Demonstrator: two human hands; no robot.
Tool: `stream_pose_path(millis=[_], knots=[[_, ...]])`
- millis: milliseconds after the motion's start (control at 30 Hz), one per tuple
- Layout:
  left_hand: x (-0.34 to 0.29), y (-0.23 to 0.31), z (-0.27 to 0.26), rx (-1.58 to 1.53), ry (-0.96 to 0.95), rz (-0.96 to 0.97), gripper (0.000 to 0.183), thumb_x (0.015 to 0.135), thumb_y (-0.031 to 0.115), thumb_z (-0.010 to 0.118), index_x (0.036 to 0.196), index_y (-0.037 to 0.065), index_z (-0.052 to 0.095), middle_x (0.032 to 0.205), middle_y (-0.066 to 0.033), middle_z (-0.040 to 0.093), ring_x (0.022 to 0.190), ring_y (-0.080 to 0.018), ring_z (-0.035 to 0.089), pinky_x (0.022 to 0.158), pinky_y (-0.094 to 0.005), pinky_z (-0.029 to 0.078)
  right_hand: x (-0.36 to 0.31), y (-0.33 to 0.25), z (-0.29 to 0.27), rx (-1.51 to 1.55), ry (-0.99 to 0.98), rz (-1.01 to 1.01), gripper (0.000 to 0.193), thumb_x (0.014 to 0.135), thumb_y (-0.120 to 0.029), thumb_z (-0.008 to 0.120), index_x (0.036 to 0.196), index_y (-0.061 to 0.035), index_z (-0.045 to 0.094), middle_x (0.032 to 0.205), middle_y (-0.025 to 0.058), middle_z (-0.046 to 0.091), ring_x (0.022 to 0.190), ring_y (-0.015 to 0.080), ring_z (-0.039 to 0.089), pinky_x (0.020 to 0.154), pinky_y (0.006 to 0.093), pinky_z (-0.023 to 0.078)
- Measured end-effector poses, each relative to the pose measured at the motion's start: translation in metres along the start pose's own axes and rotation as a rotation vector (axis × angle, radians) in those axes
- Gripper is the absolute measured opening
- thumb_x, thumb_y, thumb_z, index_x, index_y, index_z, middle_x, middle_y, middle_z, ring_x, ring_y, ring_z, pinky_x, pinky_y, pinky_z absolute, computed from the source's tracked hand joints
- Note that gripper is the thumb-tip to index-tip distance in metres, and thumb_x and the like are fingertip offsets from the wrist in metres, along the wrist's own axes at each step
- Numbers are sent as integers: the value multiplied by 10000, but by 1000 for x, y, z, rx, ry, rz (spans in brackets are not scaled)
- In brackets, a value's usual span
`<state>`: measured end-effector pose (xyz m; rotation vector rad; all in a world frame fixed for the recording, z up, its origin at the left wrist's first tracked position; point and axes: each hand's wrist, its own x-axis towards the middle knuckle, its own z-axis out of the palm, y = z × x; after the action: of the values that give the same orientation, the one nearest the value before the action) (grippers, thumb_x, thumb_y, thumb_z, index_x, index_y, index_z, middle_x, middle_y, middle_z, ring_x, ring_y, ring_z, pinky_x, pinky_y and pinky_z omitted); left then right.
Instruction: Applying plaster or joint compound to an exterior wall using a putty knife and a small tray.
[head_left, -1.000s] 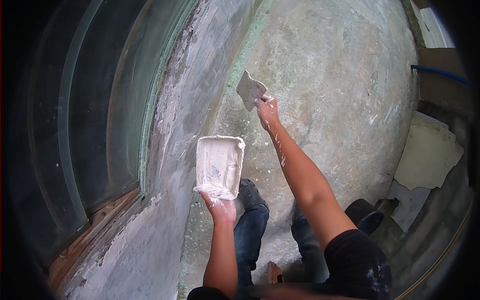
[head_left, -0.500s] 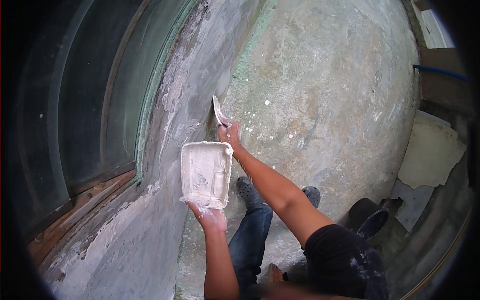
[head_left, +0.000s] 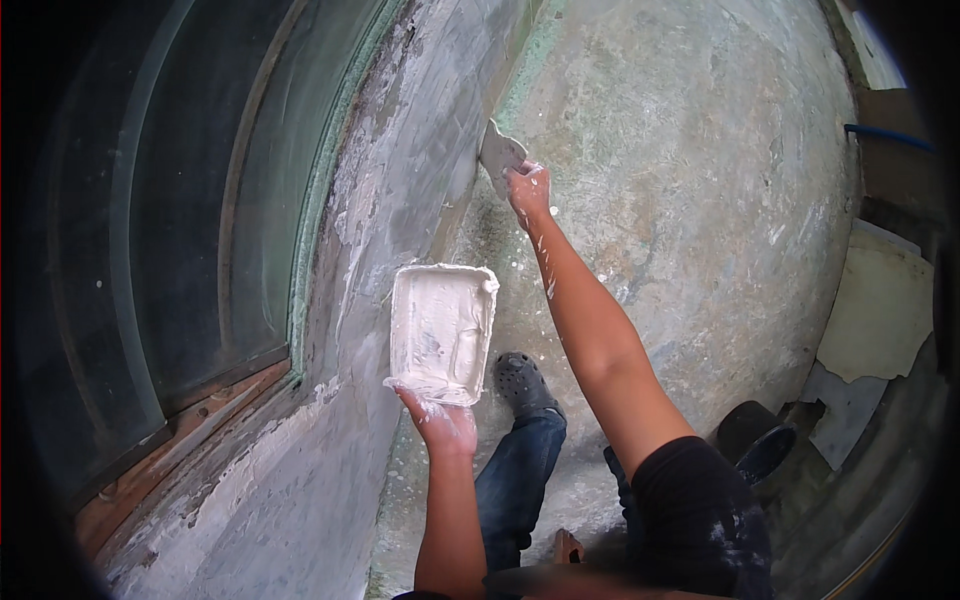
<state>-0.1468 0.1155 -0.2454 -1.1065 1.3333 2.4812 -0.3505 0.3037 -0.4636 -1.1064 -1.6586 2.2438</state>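
My left hand (head_left: 440, 420) grips the near end of a rectangular white tray (head_left: 432, 335), fingers hidden beneath it. White putty coats the tray's inside and rim. With arm stretched forward, my right hand (head_left: 529, 190) is closed on a putty knife (head_left: 502, 152). Its wide blade lies against the foot of the grey wall (head_left: 400, 170), near where wall and floor meet. White smears mark both hands and my right forearm.
A framed window (head_left: 190, 230) with a wooden sill (head_left: 190, 425) lies to the left. Splattered concrete floor (head_left: 690, 200) stretches right. A black bucket (head_left: 752, 435), torn board pieces (head_left: 880, 305) and a blue hose (head_left: 888, 137) are at the right. My shoe (head_left: 523, 380) stands below the tray.
My right hand has moved the putty knife forward and right along the wall's base, and its blade has turned. The tray in my left hand has shifted slightly right and forward.
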Motion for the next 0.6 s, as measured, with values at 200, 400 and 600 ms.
stream_pose_path(millis=[200,400,600], knots=[[4,0,0,-21,3,-2,742,950,589,286,1479,80,178,1533,-74,210,1401,-247,219,1157,-404,148,6,7,20,-182,-48,58,165,676,-26,542,783,53,639,643,54,586,583,159,523,538,323,412],[-1,5,-3,-8,48,-15,733,955,582,274,1479,78,175,1532,-79,212,1397,-251,227,1157,-402,152,-82,32,33,-448,-44,-694,228,703,-39,502,870,-6,652,836,189,636,767,308,630,741,397,501],[-5,-18,7,-28,49,-35,721,961,569,277,1478,76,178,1531,-76,215,1396,-252,230,1154,-405,161,-99,56,-22,-668,-380,-594,222,727,-67,561,925,7,629,735,146,592,733,256,614,702,379,490]])
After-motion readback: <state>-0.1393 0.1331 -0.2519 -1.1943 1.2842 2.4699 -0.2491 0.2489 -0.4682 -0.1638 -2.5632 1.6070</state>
